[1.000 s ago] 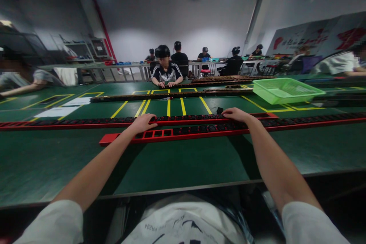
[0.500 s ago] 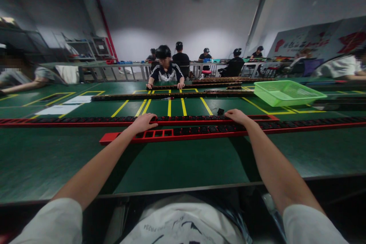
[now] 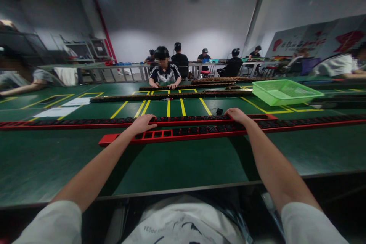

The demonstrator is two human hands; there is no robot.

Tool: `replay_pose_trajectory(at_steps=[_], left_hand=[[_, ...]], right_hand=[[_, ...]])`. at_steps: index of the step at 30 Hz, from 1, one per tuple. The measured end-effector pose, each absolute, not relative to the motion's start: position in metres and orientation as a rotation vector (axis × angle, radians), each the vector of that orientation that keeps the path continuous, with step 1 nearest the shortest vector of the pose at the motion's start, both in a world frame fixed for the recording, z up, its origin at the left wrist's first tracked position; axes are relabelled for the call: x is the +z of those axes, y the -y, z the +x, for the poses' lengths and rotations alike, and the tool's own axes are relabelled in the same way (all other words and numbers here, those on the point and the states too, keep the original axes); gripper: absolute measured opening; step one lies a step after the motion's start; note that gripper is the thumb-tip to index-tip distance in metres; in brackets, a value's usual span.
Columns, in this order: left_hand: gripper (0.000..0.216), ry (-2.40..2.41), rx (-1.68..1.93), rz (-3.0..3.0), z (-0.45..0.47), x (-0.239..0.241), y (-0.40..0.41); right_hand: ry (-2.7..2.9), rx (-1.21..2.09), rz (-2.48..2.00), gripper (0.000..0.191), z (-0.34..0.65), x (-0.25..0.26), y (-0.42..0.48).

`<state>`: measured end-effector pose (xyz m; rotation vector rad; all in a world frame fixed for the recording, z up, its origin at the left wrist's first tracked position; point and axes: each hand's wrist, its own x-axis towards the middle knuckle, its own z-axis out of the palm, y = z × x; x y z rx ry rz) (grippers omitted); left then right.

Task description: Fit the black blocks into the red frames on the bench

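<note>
Red far strip (image 3: 185,120) lies under the fingers (image 3: 150,118).

Between the front edge and the near red strip (image 3: 185,132), the green table (image 3: 177,164) lies bare, so a hand could sweep freely there. That strip and the far red strip (image 3: 71,123) just behind it form a low double barrier across almost the whole width. The left hand (image 3: 143,123) and right hand (image 3: 238,115) rest on them (both forearms cross the bare stretch). Beyond lies an open band with a small black piece (image 3: 219,111), perhaps a loose socket, then a long dark strip (image 3: 171,96). The green basket (image 3: 283,92) stands far right, well apart.
</note>
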<state>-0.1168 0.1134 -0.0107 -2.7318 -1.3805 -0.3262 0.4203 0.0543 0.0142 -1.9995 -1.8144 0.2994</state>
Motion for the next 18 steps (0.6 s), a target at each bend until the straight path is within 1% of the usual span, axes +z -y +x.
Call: replay_pose_trajectory(at_steps=[9,15,18], left_hand=[[0.051,1.382,-0.294,-2.725,-0.1160,-0.0105,-0.1140],[0.051,1.387,-0.309,-2.730,-0.1170,-0.0112,-0.1146],[0.052,1.387,-0.306,-2.732,-0.1168,-0.0108,-0.1139]], right_hand=[[1.873,0.248,-2.008,0.029,0.4205,0.0155,-0.0536],[1.843,0.222,-2.039,0.032,0.4214,0.0137,-0.0564],[1.718,0.291,-1.987,0.035,0.4265,0.0095,-0.0600]])
